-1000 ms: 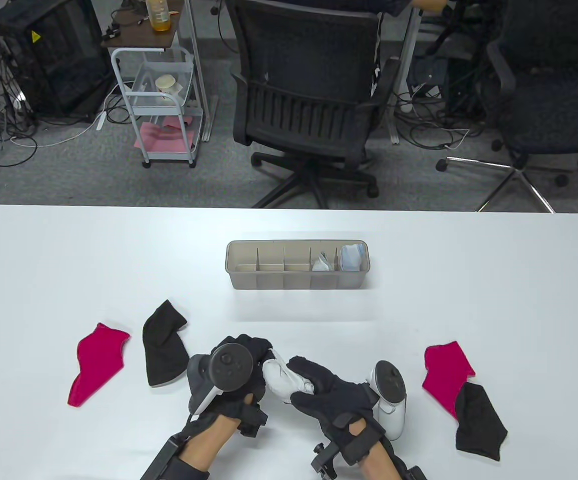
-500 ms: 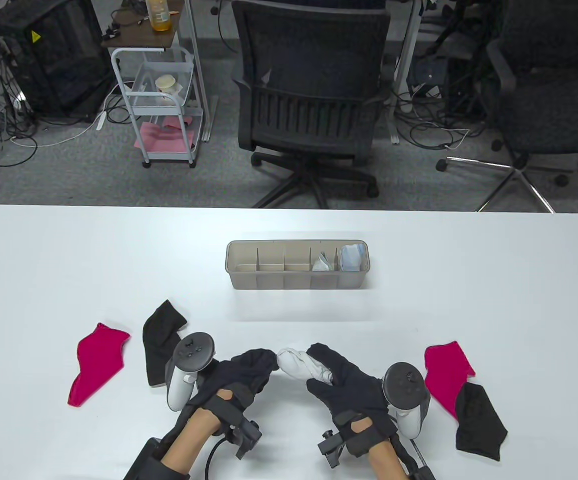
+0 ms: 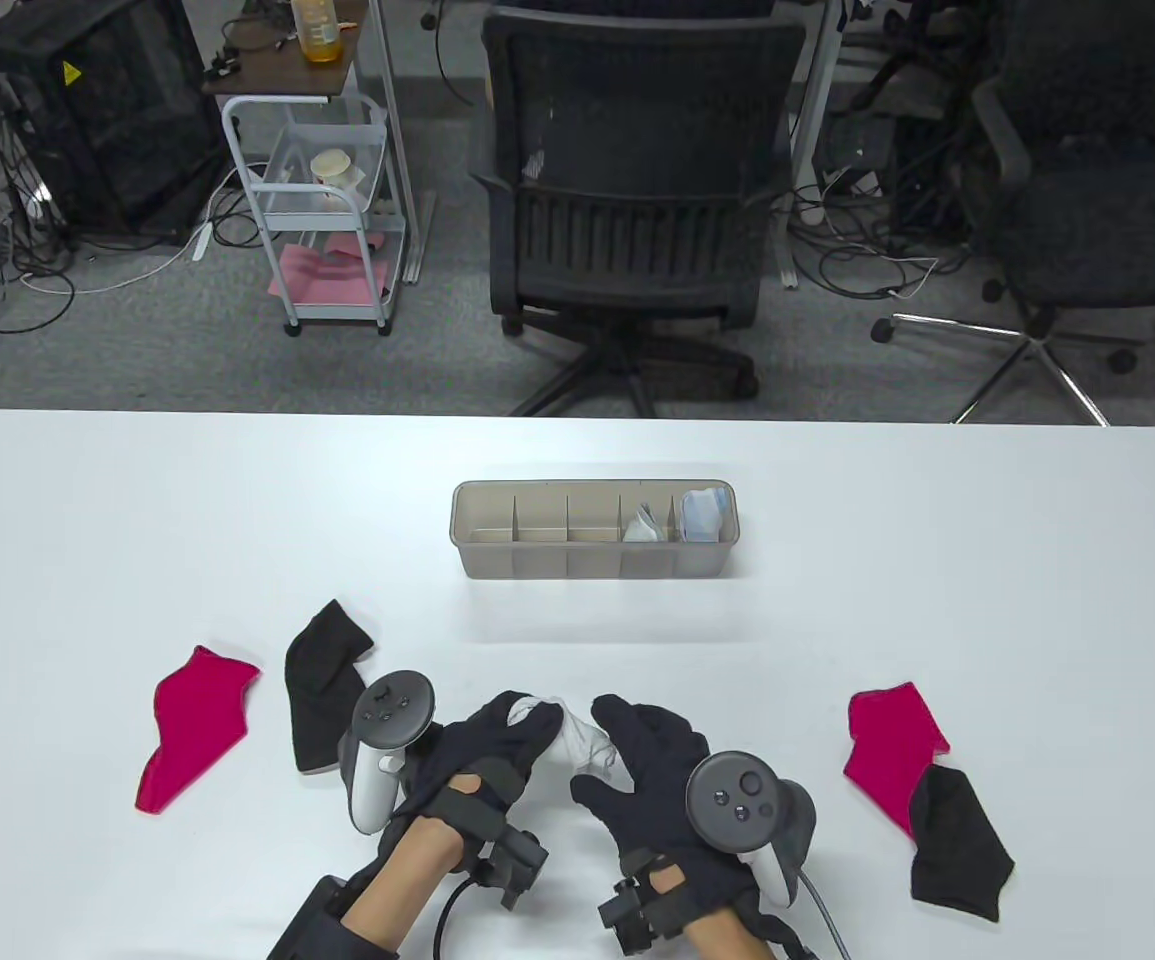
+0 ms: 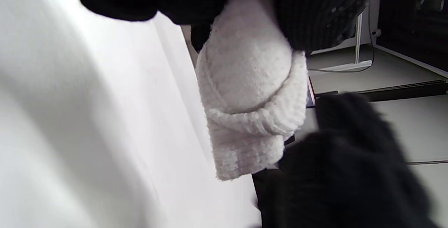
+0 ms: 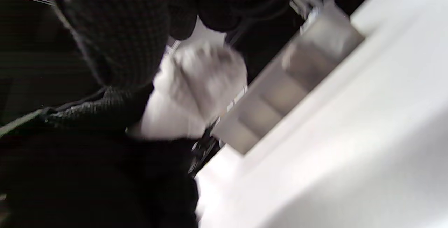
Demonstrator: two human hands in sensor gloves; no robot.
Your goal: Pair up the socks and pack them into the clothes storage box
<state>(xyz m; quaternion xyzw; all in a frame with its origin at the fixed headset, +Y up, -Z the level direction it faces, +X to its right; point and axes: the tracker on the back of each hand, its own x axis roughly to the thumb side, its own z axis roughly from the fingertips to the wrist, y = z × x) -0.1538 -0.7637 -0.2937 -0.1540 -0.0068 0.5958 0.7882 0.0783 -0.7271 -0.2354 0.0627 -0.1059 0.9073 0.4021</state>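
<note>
A rolled white sock bundle [image 3: 577, 738] is held between both hands near the table's front middle. My left hand [image 3: 497, 740] grips its left end and my right hand [image 3: 642, 760] grips its right end. Up close in the left wrist view, the white sock bundle [image 4: 248, 95] hangs from the dark fingers [image 4: 308, 14]. The right wrist view, blurred, shows the white sock bundle [image 5: 196, 88] under the glove. The grey storage box [image 3: 594, 568] stands at the table's centre; its two rightmost compartments hold a white pair [image 3: 645, 524] and a light blue pair [image 3: 705, 515].
A red sock [image 3: 192, 740] and a black sock [image 3: 322, 685] lie at front left. Another red sock [image 3: 892, 745] lies at front right with a black sock [image 3: 957, 840] overlapping its lower edge. A black office chair [image 3: 637, 190] stands behind the table's far edge.
Both hands turned while working the white bundle: the left tracker swung from over the hand to its left side, the right tracker came up over the right hand, and the hands closed together.
</note>
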